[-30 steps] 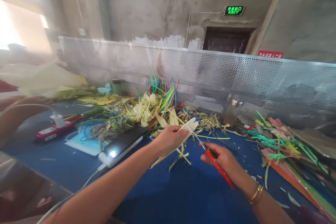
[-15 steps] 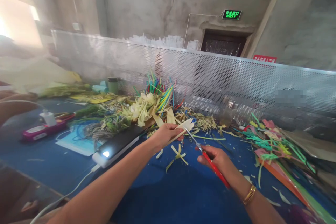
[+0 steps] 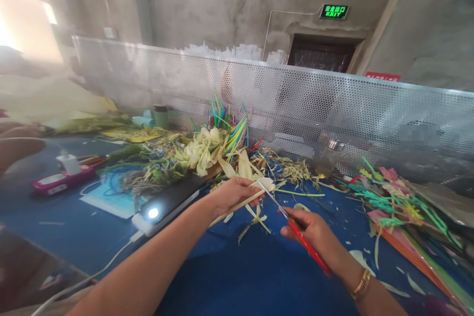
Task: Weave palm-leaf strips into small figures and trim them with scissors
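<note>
My left hand (image 3: pixel 235 196) pinches a pale, flat strip of what looks like dried corn husk (image 3: pixel 268 183), its rounded end pointing right. A narrow length of pale strip trails under the fingers toward the lower left. In my right hand (image 3: pixel 314 234) is a pair of scissors with red handles (image 3: pixel 309 249); the blades reach up and left to the husk and touch or overlap its end. Below the left hand, a star-like knot of husk strips (image 3: pixel 256 217) lies on the blue table (image 3: pixel 259 276). A small pale scrap (image 3: pixel 301 207) rests just above the right hand.
Behind my hands lie heaped husks (image 3: pixel 203 150) and coloured stems (image 3: pixel 237 133). A black-and-white power bank (image 3: pixel 170 200) with a lit lamp and cable sits left, near a purple power strip (image 3: pixel 64 177). Coloured paper flowers (image 3: pixel 398 202) lie right. A perforated metal screen (image 3: pixel 296 94) stands behind.
The husk's end, split into two lobes before, now looks shorter and blunter. A pale scrap now shows on the table above my right hand. The view has shifted slightly.
</note>
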